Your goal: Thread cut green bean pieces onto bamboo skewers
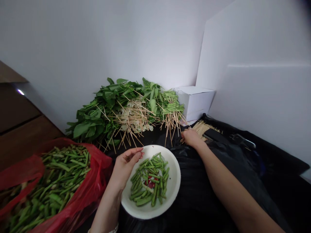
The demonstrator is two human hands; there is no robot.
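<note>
Creased black sheeting forms the visible supporting surface across the lower centre and right of the frame. It carries a white bowl at lower centre, a heap of leafy greens with skewered pieces at centre, a white box right of centre and — just in front of the box — loosely bundled thin sticks. A red bag occupies the lower left — its underside is hidden.

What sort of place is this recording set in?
Probably a food-preparation corner, at home or in a small eatery; which one, I can't tell. The bowl of cut greens, loose sticks and skewered vegetables by the wall suggest it.
</note>
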